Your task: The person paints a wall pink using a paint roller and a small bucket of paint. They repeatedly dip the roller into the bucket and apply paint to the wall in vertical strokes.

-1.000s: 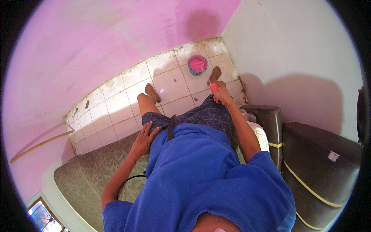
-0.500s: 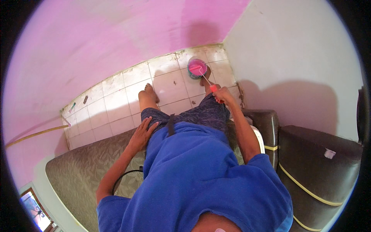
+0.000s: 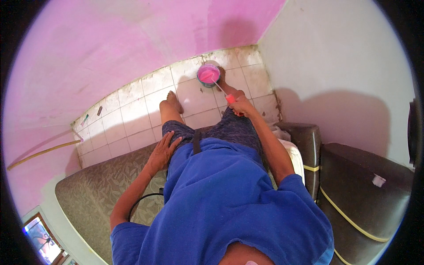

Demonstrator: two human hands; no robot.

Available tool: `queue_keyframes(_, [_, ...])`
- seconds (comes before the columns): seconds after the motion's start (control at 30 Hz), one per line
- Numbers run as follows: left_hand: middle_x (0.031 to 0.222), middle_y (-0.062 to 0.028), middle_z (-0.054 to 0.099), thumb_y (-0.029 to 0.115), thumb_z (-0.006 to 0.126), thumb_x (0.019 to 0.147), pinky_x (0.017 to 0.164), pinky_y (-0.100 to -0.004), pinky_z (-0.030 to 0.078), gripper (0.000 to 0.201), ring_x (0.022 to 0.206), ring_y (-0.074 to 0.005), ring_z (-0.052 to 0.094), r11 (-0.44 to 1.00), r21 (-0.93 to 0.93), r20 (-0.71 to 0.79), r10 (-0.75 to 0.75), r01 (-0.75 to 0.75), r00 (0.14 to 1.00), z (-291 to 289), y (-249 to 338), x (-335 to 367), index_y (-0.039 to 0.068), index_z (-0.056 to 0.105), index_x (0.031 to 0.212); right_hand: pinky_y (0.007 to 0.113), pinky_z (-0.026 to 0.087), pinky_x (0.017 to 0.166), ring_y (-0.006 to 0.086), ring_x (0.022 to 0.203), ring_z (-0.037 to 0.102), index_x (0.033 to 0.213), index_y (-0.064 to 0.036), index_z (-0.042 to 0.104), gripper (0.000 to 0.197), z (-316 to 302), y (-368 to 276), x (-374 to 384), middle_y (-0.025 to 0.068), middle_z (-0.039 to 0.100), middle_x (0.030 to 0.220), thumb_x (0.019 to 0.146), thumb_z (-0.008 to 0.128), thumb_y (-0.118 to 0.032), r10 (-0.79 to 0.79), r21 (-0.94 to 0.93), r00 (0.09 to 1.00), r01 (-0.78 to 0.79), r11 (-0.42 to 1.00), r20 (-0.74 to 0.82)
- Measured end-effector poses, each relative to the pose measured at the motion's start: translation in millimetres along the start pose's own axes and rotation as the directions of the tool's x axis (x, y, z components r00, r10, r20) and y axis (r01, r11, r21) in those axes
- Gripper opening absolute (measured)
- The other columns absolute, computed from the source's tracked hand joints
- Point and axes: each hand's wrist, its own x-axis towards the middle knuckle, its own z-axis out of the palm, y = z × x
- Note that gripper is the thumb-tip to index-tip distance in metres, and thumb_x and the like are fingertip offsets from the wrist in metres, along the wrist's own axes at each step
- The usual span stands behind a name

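My right hand (image 3: pixel 242 106) is wrapped round the red handle of a paint roller (image 3: pixel 230 99). The roller's thin metal rod slants away from me into a small bucket (image 3: pixel 208 82) of pink paint on the tiled floor. Its pink-coated head lies inside the bucket, hard to tell apart from the paint. My right foot (image 3: pixel 221 76) is close against the bucket's right side. Resting flat on my left thigh, my left hand (image 3: pixel 163 150) has its fingers spread and holds nothing.
A pink-painted wall (image 3: pixel 132 57) rises beyond the floor, meeting a pale wall (image 3: pixel 335 57) at the right. I sit at a patterned brown sofa (image 3: pixel 101 185). Dark padded furniture (image 3: pixel 353 190) stands on the right. Small scraps (image 3: pixel 100 110) lie near the far wall.
The bucket has shifted left, and my right foot has moved left with it. My right hand and the roller have also moved left. My left hand stays on my thigh.
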Motion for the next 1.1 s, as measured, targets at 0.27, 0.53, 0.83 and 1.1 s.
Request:
queue_keyframes(0.27, [0.148,-0.0199,0.017,-0.004,0.070,0.061,0.112,-0.0417,0.026,0.102,0.138,-0.0367,0.020,1.000,0.003,0.001,-0.019,0.019,1.000,8,-1,0,0.018,0.018,0.145,0.030,0.040,0.034,0.0158,0.042,0.053,0.066,0.0017,0.059,0.014,9,-10,3,0.0091,0.056,0.054,0.072,0.065,-0.010,0.129,-0.086,0.990,-0.133,0.987,-0.048])
queue_keyframes(0.53, [0.146,-0.0236,0.021,-0.001,0.054,0.077,0.112,-0.0439,0.026,0.072,0.135,-0.0399,0.023,0.999,0.045,0.016,-0.021,0.021,1.000,9,-4,1,0.015,0.027,0.142,0.029,0.039,0.035,0.0152,0.041,0.054,0.067,0.0015,0.059,0.013,12,12,5,0.0078,0.057,0.054,0.070,0.064,-0.011,0.123,-0.059,0.992,-0.123,0.991,0.002])
queue_keyframes(0.83, [0.146,-0.0239,0.021,0.003,0.052,0.080,0.111,-0.0444,0.027,0.065,0.135,-0.0399,0.024,1.000,0.017,0.022,-0.016,0.015,1.000,7,-3,1,0.014,0.030,0.141,0.027,0.038,0.034,0.0130,0.042,0.052,0.069,0.0011,0.060,0.016,7,17,-5,0.0062,0.056,0.055,0.076,0.063,-0.012,0.105,-0.063,0.994,-0.104,0.993,0.020])
queue_keyframes(1.1, [0.146,-0.0236,0.020,0.002,0.062,0.072,0.111,-0.0435,0.027,0.080,0.135,-0.0400,0.024,1.000,0.002,0.056,-0.011,0.011,0.998,-3,-4,-1,0.015,0.026,0.142,0.029,0.039,0.035,0.0145,0.042,0.052,0.071,0.0015,0.060,0.016,-5,3,-58,0.0067,0.056,0.055,0.077,0.062,-0.013,0.102,0.121,0.995,-0.101,0.988,-0.008])
